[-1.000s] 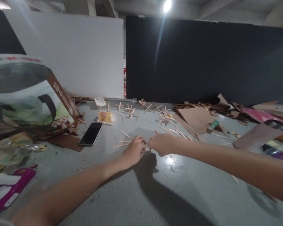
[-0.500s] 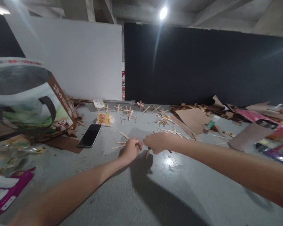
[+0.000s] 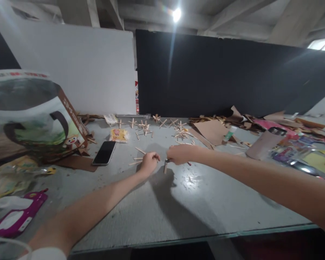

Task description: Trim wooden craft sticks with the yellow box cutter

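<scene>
My left hand [image 3: 149, 163] rests low over the grey table, fingers curled in; whether anything is pinched in them is hidden. Close by on its left lie several flat wooden sticks [image 3: 137, 159]. My right hand [image 3: 179, 154] is closed, knuckles up, a short gap to the right of the left one. Something small and dark shows under its fingers, and a dark red-tipped end [image 3: 189, 163] sticks out below the palm; I cannot make out what it is. Just below the right fingers a short wooden stick [image 3: 165, 168] points toward me.
Crossed stick pieces [image 3: 145, 127] stand along the back. A phone [image 3: 104, 153], a yellow packet [image 3: 119, 135] and a large printed bag [image 3: 35, 119] are on the left. Brown cardboard [image 3: 209, 131], a glue tube [image 3: 230, 134] and a tumbler [image 3: 265, 143] lie right.
The view has swung a little to the right and tipped down, so the table's front edge now shows. Both hands keep nearly the same pose, the right one slightly farther from the left.
</scene>
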`<state>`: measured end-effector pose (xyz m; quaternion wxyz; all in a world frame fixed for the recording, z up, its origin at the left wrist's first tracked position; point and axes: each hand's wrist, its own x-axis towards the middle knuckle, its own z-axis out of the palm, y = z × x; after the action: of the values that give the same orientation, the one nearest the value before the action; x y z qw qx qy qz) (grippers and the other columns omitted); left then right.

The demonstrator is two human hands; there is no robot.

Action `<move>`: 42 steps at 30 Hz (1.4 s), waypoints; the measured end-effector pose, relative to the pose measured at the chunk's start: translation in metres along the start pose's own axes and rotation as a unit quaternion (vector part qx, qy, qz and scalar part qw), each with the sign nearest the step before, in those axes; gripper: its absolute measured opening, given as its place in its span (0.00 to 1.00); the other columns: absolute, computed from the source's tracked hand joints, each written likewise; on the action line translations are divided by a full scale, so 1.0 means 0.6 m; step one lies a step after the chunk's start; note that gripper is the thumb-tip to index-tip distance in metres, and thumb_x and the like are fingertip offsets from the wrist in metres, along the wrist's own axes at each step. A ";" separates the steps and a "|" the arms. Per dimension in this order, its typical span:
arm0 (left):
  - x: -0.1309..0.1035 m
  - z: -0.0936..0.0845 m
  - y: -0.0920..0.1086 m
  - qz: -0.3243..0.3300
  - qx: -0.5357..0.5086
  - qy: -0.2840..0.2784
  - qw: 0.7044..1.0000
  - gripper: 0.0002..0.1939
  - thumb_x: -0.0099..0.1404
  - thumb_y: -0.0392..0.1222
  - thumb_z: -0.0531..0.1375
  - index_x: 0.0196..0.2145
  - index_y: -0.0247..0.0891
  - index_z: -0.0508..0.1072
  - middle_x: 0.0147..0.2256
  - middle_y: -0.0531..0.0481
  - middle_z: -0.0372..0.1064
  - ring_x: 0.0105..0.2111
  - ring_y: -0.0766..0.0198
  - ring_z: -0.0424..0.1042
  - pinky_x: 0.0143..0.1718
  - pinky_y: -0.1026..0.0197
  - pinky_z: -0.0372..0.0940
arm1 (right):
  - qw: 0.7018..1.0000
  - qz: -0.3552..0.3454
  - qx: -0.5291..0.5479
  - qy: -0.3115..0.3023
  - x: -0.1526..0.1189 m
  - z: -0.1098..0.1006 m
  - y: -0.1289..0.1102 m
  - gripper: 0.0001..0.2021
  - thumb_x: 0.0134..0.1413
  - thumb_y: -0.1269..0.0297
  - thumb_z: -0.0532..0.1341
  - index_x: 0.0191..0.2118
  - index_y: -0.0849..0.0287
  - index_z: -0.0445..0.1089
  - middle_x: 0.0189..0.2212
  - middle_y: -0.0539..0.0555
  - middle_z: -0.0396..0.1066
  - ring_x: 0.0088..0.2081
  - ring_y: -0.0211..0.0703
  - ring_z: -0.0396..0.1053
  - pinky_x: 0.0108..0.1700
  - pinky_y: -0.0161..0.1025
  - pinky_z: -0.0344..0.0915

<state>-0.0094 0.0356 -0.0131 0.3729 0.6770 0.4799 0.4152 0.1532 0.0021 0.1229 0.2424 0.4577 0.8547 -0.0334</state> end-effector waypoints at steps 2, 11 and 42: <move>0.001 0.002 0.003 0.000 -0.004 0.013 1.000 0.11 0.54 0.27 0.52 0.25 0.39 0.72 0.27 0.50 0.74 0.33 0.60 0.74 0.39 0.61 0.65 | 0.999 0.002 0.006 0.038 -0.015 -0.003 0.007 0.14 0.66 0.73 0.56 0.44 0.63 0.82 0.37 0.64 0.80 0.35 0.50 0.79 0.34 0.38 0.63; -0.036 0.001 0.031 0.065 0.074 0.007 0.995 0.09 0.60 0.41 0.67 0.28 0.41 0.70 0.32 0.48 0.71 0.42 0.53 0.72 0.49 0.53 0.66 | 0.963 0.044 0.137 0.229 -0.044 0.059 0.036 0.19 0.76 0.65 0.49 0.56 0.57 0.77 0.27 0.54 0.79 0.26 0.42 0.73 0.32 0.35 0.58; -0.063 0.019 0.038 -0.019 -0.134 -0.128 0.983 0.19 0.76 0.57 0.52 0.55 0.42 0.57 0.25 0.59 0.68 0.20 0.67 0.63 0.24 0.64 0.57 | 0.673 -0.005 0.631 0.386 0.007 0.215 -0.037 0.21 0.70 0.47 0.56 0.30 0.56 0.69 0.21 0.48 0.65 0.17 0.34 0.56 0.18 0.32 0.54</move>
<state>0.0016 -0.0075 -0.0047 0.5262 0.6590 0.3813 0.3787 0.1831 -0.0434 0.0035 -0.4553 0.4701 0.6500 -0.3862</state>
